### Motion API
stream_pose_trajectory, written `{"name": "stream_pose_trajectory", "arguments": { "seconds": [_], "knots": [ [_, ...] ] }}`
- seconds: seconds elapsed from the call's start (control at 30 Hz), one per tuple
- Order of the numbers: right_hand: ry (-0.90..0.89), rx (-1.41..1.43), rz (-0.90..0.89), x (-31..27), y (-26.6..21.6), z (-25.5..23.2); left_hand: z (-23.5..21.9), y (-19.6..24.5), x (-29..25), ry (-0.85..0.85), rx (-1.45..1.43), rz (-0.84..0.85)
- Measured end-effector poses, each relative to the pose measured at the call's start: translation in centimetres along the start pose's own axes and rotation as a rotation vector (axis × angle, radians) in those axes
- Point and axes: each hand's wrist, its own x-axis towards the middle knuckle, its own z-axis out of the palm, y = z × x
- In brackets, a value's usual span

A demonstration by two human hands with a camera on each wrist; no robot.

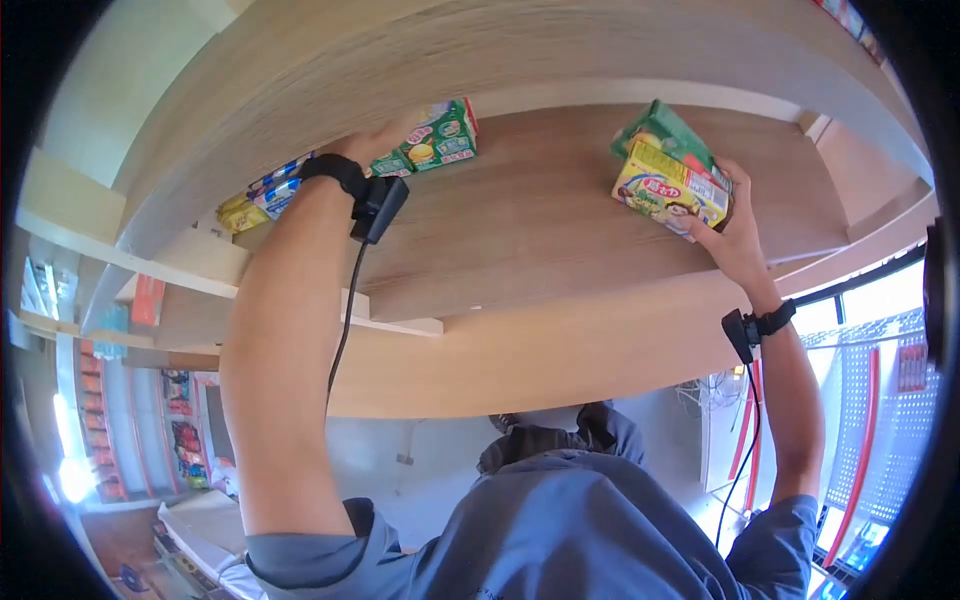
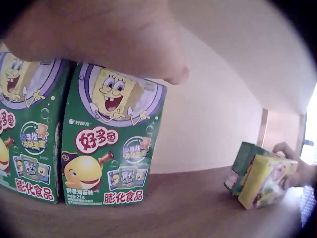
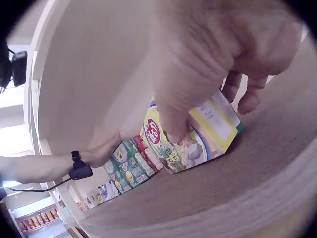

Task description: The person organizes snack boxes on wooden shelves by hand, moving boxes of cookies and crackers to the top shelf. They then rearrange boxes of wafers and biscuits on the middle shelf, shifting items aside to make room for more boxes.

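My right hand (image 1: 738, 235) grips a yellow snack box (image 1: 655, 188) together with a green snack box (image 1: 668, 130) behind it. In the right wrist view, the thumb (image 3: 173, 121) presses the yellow box's printed front, and both boxes stand tilted close over the shelf board. My left hand (image 1: 385, 140) lies over the tops of upright green snack boxes (image 2: 111, 144) with a cartoon sponge on the front; they stand side by side on the shelf. Its fingers reach out along the box tops, partly hidden in the head view.
The wooden shelf (image 1: 520, 220) curves across the view, with a panel close above it. Blue and yellow packs (image 1: 262, 198) stand left of the green boxes. A divider strip (image 1: 400, 325) runs along the shelf's lower left. Lower left are other racks with red packets (image 1: 188, 440).
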Motion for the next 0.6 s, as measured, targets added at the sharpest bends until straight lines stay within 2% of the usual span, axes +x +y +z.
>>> {"name": "stream_pose_trajectory", "arguments": {
  "seconds": [0.03, 0.07, 0.1, 0.13, 0.17, 0.2, 0.27, 0.3, 0.33, 0.6],
  "knots": [
    [0.010, 0.005, 0.007, -0.1, 0.6, 0.3, 0.0, -0.3, 0.7, 0.069, 0.015, 0.127],
    [0.041, -0.008, -0.077, -0.2, 0.8, 0.4, 0.2, 0.0, 0.7, 0.063, 0.021, 0.135],
    [0.074, -0.020, -0.166, -0.2, 1.1, 0.5, -0.4, 1.5, -0.4, 0.129, 0.051, 0.126],
    [0.084, -0.012, -0.169, -0.2, 1.6, 0.4, -0.9, 2.6, -1.2, 0.197, 0.080, 0.118],
    [0.110, -0.149, -0.226, -0.1, 2.2, 0.4, -1.4, 3.7, -1.7, 0.197, 0.089, 0.127],
    [0.136, -0.286, -0.281, -0.1, 2.0, 0.4, -1.7, 4.1, -1.9, 0.182, 0.112, 0.122],
    [0.158, -0.372, -0.290, -0.2, 1.7, 0.5, -2.2, 5.0, -1.6, 0.166, 0.139, 0.123],
    [0.169, -0.464, -0.299, -0.4, 1.2, 0.6, -2.5, 4.9, -1.4, 0.099, 0.142, 0.100],
    [0.174, -0.460, -0.299, -0.5, 1.0, 0.6, -2.7, 4.7, -1.3, 0.032, 0.144, 0.076],
    [0.166, -0.456, -0.279, -0.6, 0.9, 0.4, -5.1, 4.9, -1.3, -0.112, 0.136, 0.090]
  ]
}}
